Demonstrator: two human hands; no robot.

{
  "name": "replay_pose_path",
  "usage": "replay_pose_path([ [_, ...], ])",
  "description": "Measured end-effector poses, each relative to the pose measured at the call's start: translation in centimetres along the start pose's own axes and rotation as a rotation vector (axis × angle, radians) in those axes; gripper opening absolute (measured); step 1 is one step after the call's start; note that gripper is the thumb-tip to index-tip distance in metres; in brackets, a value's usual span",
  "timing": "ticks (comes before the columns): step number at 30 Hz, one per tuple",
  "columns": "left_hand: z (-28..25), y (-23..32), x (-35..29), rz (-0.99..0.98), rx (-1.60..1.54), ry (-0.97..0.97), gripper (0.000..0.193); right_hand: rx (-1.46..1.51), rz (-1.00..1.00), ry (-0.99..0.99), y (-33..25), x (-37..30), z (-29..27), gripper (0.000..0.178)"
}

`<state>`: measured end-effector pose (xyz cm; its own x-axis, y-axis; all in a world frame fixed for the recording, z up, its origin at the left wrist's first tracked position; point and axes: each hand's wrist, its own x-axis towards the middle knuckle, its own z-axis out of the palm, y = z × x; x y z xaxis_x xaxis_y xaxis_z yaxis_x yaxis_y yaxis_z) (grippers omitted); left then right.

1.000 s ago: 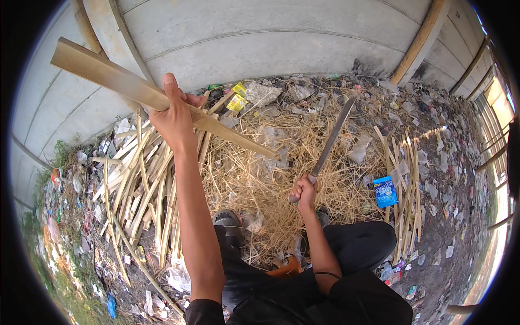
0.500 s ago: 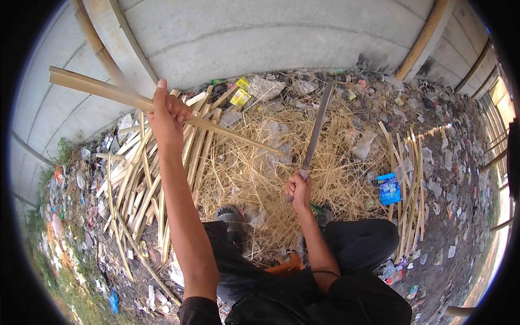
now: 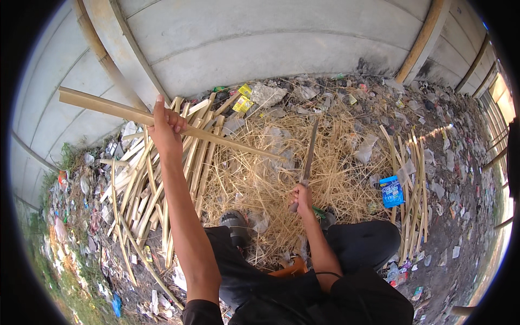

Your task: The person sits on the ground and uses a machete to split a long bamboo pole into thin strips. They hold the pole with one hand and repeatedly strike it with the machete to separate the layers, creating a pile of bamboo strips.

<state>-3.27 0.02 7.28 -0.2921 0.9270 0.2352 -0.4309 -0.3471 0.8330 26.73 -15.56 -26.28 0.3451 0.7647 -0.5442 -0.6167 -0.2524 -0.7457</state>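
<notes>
Gripping a long wooden strip [image 3: 116,110] in the fingers of the left hand [image 3: 165,131], curled around it, with the thumb [image 3: 158,112] sticking up past the top edge. Running from there down to the right, with the far end short of the blade of a long knife [image 3: 311,149]. Clenching the knife by its handle [image 3: 293,207] in the fingers of the right hand [image 3: 301,198], with the blade pointing ahead of them.

Below and around the left fingers, a loose pile of similar strips [image 3: 140,187]. Between both sets of fingers, a bed of straw-coloured shavings [image 3: 254,181]. To the right of the right fingers, a blue packet [image 3: 391,191] with large pale lettering, over the edge of a smaller bundle of strips [image 3: 421,187]. Ahead and to the right of the left fingers, yellow packets [image 3: 243,103] with print too small to read.
</notes>
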Motion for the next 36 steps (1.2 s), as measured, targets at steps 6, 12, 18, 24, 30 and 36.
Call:
replay_pose_path([
  [6, 0.5, 0.2, -0.6, 0.026, -0.025, -0.014, 0.053, 0.110, -0.593, -0.213, -5.1, -2.7, 2.5, 0.018],
  [12, 1.5, 0.3, -0.5, 0.014, -0.023, 0.016, 0.052, -0.319, 0.066, -0.064, 4.4, -0.4, 0.4, 0.019],
  [18, 0.9, 0.2, -0.7, 0.014, -0.038, 0.009, 0.049, -0.071, -0.053, -0.149, -1.3, -2.7, 3.5, 0.019],
  [24, 1.8, 0.2, -1.1, 0.036, 0.000, 0.017, 0.052, 0.144, -0.620, -0.253, -4.7, -4.0, 5.8, 0.016],
  [30, 1.0, -0.1, -1.0, 0.043, -0.035, 0.008, 0.044, -0.285, 0.343, -0.153, 4.5, 0.4, -0.3, 0.024],
  [36, 0.9, -0.1, -0.9, 0.050, -0.024, -0.003, 0.045, 0.009, 0.084, -0.157, -1.4, -1.3, 3.9, 0.023],
])
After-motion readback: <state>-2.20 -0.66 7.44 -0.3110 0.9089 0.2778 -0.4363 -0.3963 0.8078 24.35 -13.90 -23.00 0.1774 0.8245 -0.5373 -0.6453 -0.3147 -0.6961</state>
